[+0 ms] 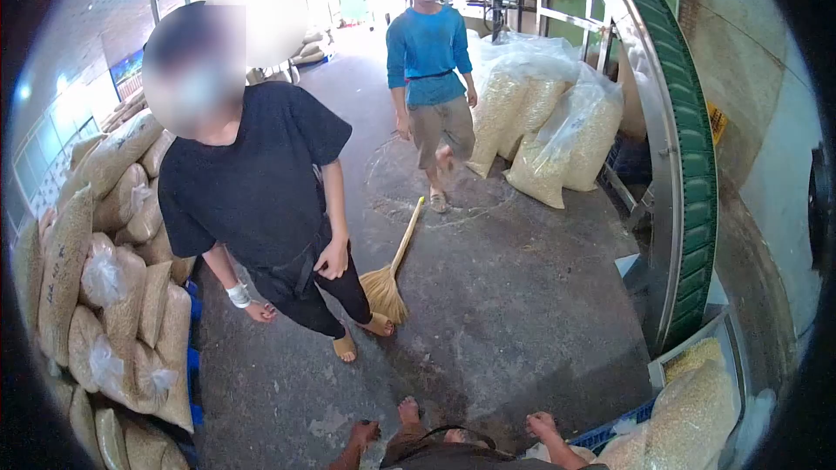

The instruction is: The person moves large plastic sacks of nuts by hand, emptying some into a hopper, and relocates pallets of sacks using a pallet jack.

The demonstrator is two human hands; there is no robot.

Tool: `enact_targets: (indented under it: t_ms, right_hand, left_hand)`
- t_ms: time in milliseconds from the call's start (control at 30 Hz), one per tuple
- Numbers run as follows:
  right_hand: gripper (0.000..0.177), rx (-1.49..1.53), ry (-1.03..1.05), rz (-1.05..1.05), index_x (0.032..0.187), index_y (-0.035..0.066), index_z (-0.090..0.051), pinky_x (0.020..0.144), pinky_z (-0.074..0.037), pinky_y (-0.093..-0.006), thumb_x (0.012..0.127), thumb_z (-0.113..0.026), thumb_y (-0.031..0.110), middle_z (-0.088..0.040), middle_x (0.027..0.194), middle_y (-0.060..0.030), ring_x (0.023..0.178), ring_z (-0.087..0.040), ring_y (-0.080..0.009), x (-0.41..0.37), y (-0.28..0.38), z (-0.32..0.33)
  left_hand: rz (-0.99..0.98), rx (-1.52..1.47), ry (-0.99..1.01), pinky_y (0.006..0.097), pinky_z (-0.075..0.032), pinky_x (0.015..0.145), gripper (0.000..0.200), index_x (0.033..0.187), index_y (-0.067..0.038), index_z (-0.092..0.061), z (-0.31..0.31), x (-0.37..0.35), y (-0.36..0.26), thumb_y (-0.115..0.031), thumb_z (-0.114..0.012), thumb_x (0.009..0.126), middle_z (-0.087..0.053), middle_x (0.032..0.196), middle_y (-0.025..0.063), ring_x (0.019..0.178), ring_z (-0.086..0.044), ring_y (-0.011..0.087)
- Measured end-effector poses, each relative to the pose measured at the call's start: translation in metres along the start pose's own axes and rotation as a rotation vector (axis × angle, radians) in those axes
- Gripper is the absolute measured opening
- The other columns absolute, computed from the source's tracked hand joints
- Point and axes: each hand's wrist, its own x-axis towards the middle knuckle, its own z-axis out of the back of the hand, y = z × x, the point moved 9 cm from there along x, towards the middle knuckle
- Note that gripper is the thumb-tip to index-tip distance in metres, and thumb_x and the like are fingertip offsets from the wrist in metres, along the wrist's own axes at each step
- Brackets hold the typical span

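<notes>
Right, down at half past six the left hand (367, 432) hangs low beside a bare foot (407, 409), fingers bent; I cannot tell whether it grips anything. Over at five o'clock the right hand (541, 426) sits with fingers curled in, nothing visible poking out, though I can't see inside that curl. Nearest to it, at four o'clock, slumps a bulging sack of kernels (692, 418), apart from the fingers.

Just behind that, a metal trough (736, 352) holds loose pale kernels, set close to the foot of a ridged green belt (694, 209) rising through three o'clock, probably so the two can work together.

Now to mid-floor: a straw broom (387, 289) lies with its handle aimed at one o'clock, bristles beside the sandal of a co-worker in black (252, 165), whose arms hang loosely at ten o'clock.

Behind, around nine o'clock, stacked sacks (117, 287) lean into one another, a blue pallet (195, 365) beneath, presumably keeping them off the floor (514, 296).

Further out, two o'clock: clear-topped bags (544, 122) stand bunched, likely propping each other upright. And at twelve, a co-worker in blue (429, 61), arms down.
</notes>
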Motion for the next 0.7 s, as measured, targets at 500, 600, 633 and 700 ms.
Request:
enact_targets:
  t_ms: [500, 600, 633, 700]
  right_hand:
    - [0.025, 0.06, -0.033, 0.072, 0.093, 0.003, -0.061, 0.051, -0.046, -0.0313, 0.083, -0.064, 0.026, -0.061, 0.071, -0.0071, 0.06, -0.058, -0.0144, -0.015, 0.002, 0.006]
    - [0.024, 0.094, -0.029, 0.031, 0.094, 0.005, -0.061, 0.051, -0.046, -0.0306, 0.083, -0.064, 0.027, -0.062, 0.073, -0.006, 0.06, -0.058, -0.014, 0.006, -0.026, -0.001]
    - [0.024, 0.134, 0.01, 0.058, 0.094, 0.006, -0.062, 0.051, -0.046, -0.0301, 0.083, -0.064, 0.027, -0.062, 0.075, -0.0054, 0.06, -0.058, -0.0139, 0.009, -0.028, -0.003]
    - [0.027, 0.186, -0.007, 0.089, 0.093, 0.004, -0.062, 0.051, -0.045, -0.0303, 0.084, -0.063, 0.03, -0.061, 0.073, -0.0053, 0.061, -0.058, -0.0141, 0.003, -0.013, 0.001]
  left_hand:
    - [-0.025, -0.212, 0.197, 0.0355, -0.048, 0.05, 0.029, 0.088, 0.003, -0.058, -0.007, 0.02, 0.014, -0.025, -0.064, 0.083, -0.062, 0.071, 0.0124, 0.057, -0.06, 0.023]
    - [-0.12, -0.049, 0.118, 0.0354, -0.048, 0.05, 0.027, 0.087, 0.004, -0.058, -0.008, 0.003, -0.006, -0.023, -0.062, 0.083, -0.061, 0.07, 0.0123, 0.059, -0.06, 0.023]
    - [-0.121, -0.031, 0.137, 0.0354, -0.048, 0.05, 0.027, 0.087, 0.004, -0.058, -0.009, -0.012, -0.013, -0.023, -0.062, 0.083, -0.061, 0.07, 0.0123, 0.059, -0.06, 0.023]
    - [-0.095, 0.098, 0.125, 0.0352, -0.048, 0.051, 0.026, 0.087, 0.005, -0.058, -0.018, -0.031, -0.035, -0.02, -0.061, 0.084, -0.061, 0.07, 0.0126, 0.058, -0.06, 0.0229]
